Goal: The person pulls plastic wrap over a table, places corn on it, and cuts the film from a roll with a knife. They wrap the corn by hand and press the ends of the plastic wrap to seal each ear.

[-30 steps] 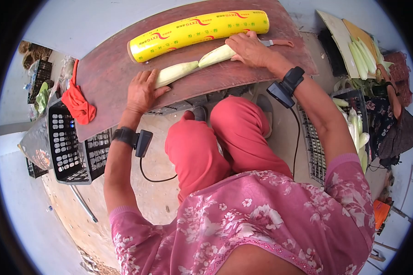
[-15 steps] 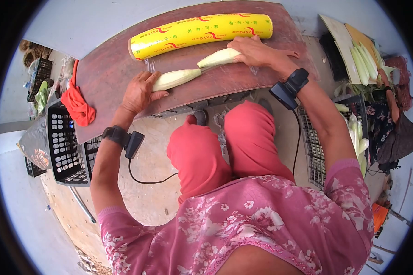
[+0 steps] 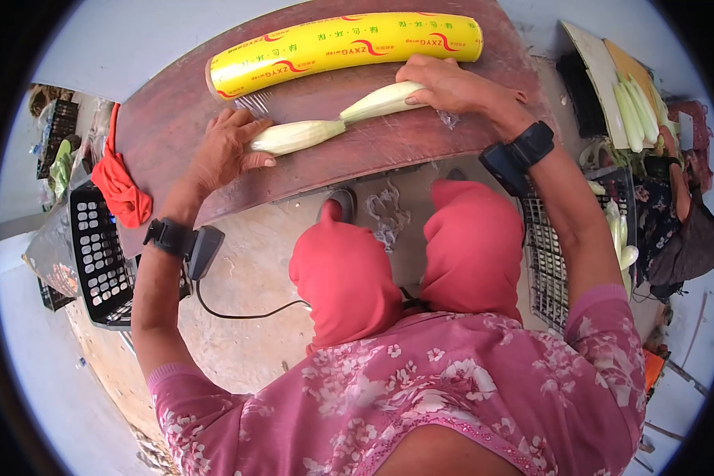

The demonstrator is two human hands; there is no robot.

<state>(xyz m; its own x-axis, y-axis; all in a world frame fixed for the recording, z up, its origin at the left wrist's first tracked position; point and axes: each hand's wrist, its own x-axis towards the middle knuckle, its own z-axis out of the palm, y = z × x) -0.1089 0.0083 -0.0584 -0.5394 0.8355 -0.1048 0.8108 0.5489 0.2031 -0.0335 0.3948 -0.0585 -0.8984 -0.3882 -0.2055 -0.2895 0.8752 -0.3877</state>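
Note:
Two pale green ears of corn in the husk lie tip to tip on the dark red tabletop. My left hand is closed round the outer end of the left ear of corn. At the outer end of the right ear of corn, my right hand grips with thumb and fingers. Just beyond the ears lies a yellow roll of cling film. Bits of clear film show beside both hands.
A red cloth hangs over the table's left edge, above a black crate. On the right stands another crate with more corn. Further right, a co-worker's arm is near corn on a board. Stringy plastic lies on the floor.
Both hands keep their grip at the outer ends of the ears. My left hand and its ear have shifted slightly left. My knees have moved apart, and the view has shifted a little.

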